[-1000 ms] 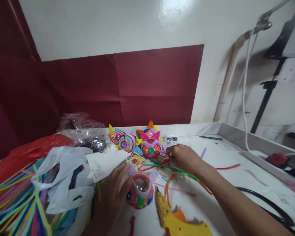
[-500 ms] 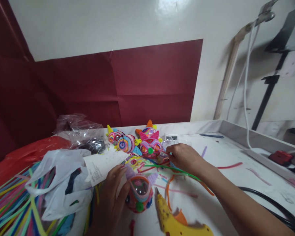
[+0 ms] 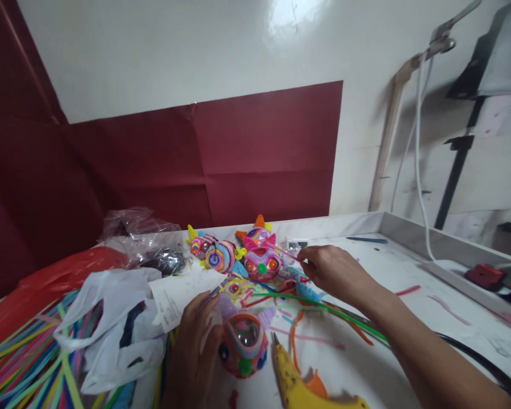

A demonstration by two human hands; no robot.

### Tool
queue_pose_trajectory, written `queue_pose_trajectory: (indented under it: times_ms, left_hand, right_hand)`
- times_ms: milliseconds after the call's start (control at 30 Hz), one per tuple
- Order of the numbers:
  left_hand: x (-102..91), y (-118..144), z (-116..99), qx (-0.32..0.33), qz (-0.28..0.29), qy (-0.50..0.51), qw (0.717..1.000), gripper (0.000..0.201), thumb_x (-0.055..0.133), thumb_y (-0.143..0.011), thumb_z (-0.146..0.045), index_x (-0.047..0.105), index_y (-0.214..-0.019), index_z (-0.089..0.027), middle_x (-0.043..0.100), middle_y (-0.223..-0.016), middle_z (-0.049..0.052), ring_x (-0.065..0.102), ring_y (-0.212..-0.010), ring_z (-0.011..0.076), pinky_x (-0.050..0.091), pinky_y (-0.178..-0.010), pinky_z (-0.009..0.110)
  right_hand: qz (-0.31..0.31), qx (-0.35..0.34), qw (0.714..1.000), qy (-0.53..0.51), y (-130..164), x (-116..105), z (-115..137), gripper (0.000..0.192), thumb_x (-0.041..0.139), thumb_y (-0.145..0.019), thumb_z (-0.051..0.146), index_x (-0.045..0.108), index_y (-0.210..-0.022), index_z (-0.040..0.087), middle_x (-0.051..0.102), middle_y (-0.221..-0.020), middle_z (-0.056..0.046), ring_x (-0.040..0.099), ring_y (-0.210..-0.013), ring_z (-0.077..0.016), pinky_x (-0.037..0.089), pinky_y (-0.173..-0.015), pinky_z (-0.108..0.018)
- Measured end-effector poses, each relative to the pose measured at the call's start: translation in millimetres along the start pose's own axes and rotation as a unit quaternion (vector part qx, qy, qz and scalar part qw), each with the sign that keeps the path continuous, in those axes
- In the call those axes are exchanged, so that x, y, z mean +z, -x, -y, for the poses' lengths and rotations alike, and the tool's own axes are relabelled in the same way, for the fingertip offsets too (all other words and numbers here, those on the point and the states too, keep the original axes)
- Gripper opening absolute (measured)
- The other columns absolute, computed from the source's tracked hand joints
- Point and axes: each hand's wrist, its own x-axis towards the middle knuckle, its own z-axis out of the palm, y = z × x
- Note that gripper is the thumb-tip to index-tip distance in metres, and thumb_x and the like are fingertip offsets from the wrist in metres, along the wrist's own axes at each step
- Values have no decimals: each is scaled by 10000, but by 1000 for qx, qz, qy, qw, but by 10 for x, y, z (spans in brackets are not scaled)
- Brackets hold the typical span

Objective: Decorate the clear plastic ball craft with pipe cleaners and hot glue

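The left hand (image 3: 196, 346) cups the pipe-cleaner ball (image 3: 242, 343) to steady it on the desk (image 3: 409, 318) — at its 1 o'clock, right-hand fingers (image 3: 309, 262) pinch a pink pipe cleaner (image 3: 286, 251)

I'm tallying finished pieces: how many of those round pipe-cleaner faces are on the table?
4 clearly: one under the left hand at the front, and three in the back cluster, left, middle and rear. Flat scraps between them may hide another.
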Motion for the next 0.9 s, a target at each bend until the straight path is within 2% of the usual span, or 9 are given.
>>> queue_pose_trajectory:
  times_ms: [100, 200, 333, 400, 467, 567, 667, 867, 900]
  left_hand:
    - [-53, 6, -34, 26, -5, -16, 1000, 355, 507, -965, -332, 637, -1292, -282, 595, -1408, 81, 544, -1328, 265, 516, -1068, 429]
    - [-103, 11, -147, 86, -19, -32, 996, 390, 526, -963, -282, 599, -1343, -329, 596, -1412, 51, 553, -1318, 253, 511, -1065, 402]
    - [-179, -13, -285, 181, -16, -91, 979, 507, 537, -959, -237, 491, -1451, -353, 549, -1457, 66, 517, -1351, 252, 486, -1071, 389]
    - [-218, -51, -319, 259, 13, -127, 958, 497, 572, -939, -222, 526, -1422, -330, 630, -1354, 72, 572, -1279, 239, 491, -1042, 368]
    - [-247, -101, -336, 335, 25, -146, 931, 399, 583, -930, -204, 609, -1318, -295, 737, -1132, 51, 658, -1104, 217, 484, -1015, 358]
    - [-270, -169, -332, 396, 35, -172, 901, 234, 541, -953, -205, 676, -1135, -261, 768, -866, 9, 698, -849, 184, 464, -971, 351]
    - [-282, -182, -275, 401, 51, -188, 895, 243, 485, -976, -211, 677, -1121, -242, 763, -837, 16, 692, -777, 173, 470, -893, 346]
    - [-277, -96, -171, 336, 1, -172, 926, 269, 480, -989, -209, 680, -1165, -238, 761, -868, 53, 697, -802, 204, 527, -785, 355]
    - [-272, -92, -182, 324, 10, -180, 929, 262, 471, -997, -201, 682, -1151, -227, 762, -880, 54, 698, -793, 192, 541, -775, 337]
  right_hand:
    - [2, -54, 996, -77, 76, -57, 39, 225, 529, -864, 118, 740, -882, 194, 738, -779, -49, 626, -678, -168, 381, -633, -261]
    - [28, -164, 969, -184, 214, -112, 147, 203, 529, -794, 53, 648, -712, 195, 557, -592, 41, 451, -548, -102, 326, -561, -221]
    - [104, -266, 921, -264, 395, -144, 332, 214, 509, -723, -8, 529, -637, 186, 468, -604, 72, 385, -545, -69, 283, -535, -197]
    - [132, -278, 909, -280, 452, -154, 402, 205, 525, -696, -15, 544, -651, 184, 482, -622, 72, 396, -547, -64, 275, -526, -196]
    - [141, -278, 904, -292, 481, -165, 442, 201, 541, -702, -10, 593, -682, 184, 514, -640, 64, 418, -559, -69, 291, -535, -195]
    - [140, -284, 899, -301, 491, -175, 454, 210, 547, -743, 5, 655, -737, 185, 591, -683, 41, 470, -599, -85, 335, -574, -194]
    - [138, -291, 899, -296, 481, -169, 435, 211, 551, -792, 24, 680, -793, 191, 643, -732, 24, 512, -632, -93, 360, -599, -194]
    - [130, -299, 906, -270, 425, -80, 366, 231, 528, -845, 10, 626, -708, 169, 607, -678, 21, 494, -608, -96, 350, -588, -211]
    - [122, -299, 910, -259, 408, -51, 345, 245, 521, -837, -3, 615, -688, 167, 598, -660, 21, 487, -597, -98, 344, -585, -216]
